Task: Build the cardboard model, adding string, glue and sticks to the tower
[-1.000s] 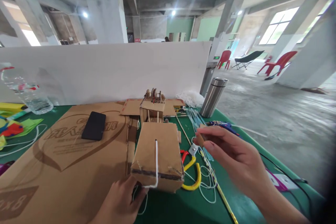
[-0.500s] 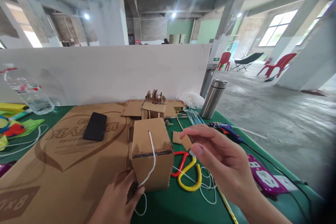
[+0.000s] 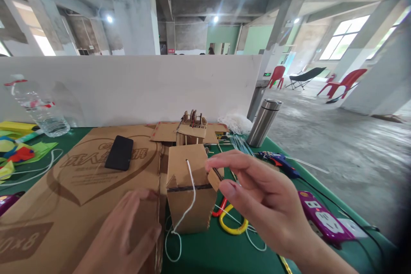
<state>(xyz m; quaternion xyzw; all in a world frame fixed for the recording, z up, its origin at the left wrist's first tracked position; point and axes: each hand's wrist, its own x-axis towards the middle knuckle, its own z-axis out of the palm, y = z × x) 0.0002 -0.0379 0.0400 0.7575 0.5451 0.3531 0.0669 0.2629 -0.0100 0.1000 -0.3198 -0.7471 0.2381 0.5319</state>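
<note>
Left hand [image 3: 128, 231] has come off the cardboard box [image 3: 189, 188], open, holding nothing; right hand [image 3: 257, 197] pinches a cardboard scrap [image 3: 213, 178]. Unsteadied box may tip if nudged.

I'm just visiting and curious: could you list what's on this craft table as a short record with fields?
Right hand: pinches a small cardboard piece beside the cardboard box
Left hand: open, over the flat cardboard sheet
Box: upright, white string hanging from its top
Behind hand: scissors with yellow and red handles
Also: black phone, steel flask, glue gun
</note>
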